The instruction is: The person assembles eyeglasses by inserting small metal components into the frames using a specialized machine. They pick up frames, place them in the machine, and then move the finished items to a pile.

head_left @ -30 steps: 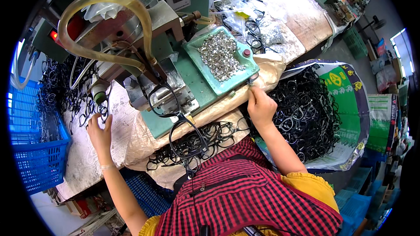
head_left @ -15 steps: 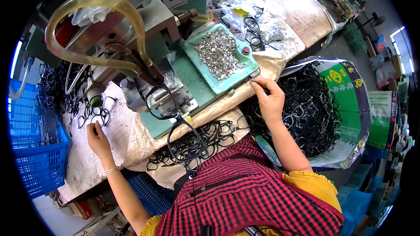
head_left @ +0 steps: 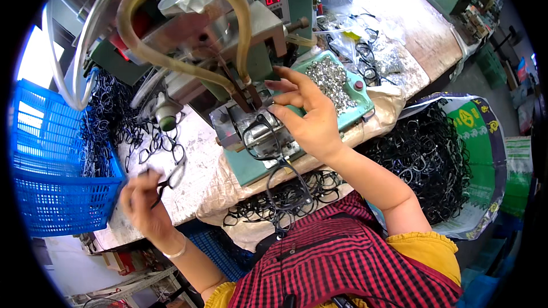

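Note:
My left hand, smeared by motion, is closed on a black eyeglass frame above the left of the bench. At the press machine, my right hand reaches over the metal jig, its thumb and fingers bent close together beside the machine's tip. Whatever small thing those fingers may pinch is hidden. Another black eyeglass frame has one rim over the jig and the other out past the bench's front edge. Behind my right wrist sits a green tray of small metal pieces.
A blue plastic basket stands at the left, beside a heap of dark frames. Several frames lie along the bench front. A big sack full of black frames is at the right. A thick yellowish hose loops over the machine.
My right hand has gone from the tray's near corner leftward to the jig. The left hand has lifted an eyeglass frame off the bench. The whole view has shifted.

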Demonstrator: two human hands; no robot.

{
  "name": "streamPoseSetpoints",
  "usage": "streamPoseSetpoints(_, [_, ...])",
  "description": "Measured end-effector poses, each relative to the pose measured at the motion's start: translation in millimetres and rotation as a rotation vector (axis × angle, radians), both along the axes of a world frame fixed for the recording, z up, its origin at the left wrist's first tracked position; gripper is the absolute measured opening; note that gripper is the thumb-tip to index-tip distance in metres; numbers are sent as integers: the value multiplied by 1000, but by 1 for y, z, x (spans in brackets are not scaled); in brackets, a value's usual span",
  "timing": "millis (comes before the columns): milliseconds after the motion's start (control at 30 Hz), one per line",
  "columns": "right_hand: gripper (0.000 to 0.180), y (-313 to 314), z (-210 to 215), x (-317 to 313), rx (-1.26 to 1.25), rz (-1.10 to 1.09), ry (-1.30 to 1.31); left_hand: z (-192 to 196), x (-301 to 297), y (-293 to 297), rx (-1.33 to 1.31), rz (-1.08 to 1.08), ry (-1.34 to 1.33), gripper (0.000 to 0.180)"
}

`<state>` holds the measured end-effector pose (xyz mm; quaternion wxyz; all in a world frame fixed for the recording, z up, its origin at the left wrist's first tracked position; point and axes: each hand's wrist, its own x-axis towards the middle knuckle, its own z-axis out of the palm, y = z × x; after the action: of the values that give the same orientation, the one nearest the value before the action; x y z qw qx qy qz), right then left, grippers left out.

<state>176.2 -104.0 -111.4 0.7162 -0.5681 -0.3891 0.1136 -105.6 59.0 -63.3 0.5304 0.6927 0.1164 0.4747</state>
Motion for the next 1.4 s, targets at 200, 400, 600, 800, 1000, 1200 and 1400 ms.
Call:
streamPoseSetpoints(200, [71,5,21,-9,-76,101,55,69,87,-46,550,331,209,34])
streamPoseSetpoints(400, [71,3,47,-4,-217,164,128,72,98,-46,427,357,175,38])
streamPoseSetpoints(600, [64,-15,54,-4,-137,366,82,45,101,-89,1114,-110,217,47])
streamPoseSetpoints(800, [45,-30,-16,66,-74,-186,110,19,128,-103,1217,-110,232,45])
streamPoseSetpoints(1000, [39,-57,-63,99,-74,-454,-32,19,130,-108,1215,-93,283,43])
streamPoseSetpoints(1200, [7,-125,-51,64,-364,-544,-339,15,128,-109,1187,-88,342,39])
streamPoseSetpoints(1400, [21,-152,-118,38,-810,-756,-718,5,124,-111,1133,-108,319,40])
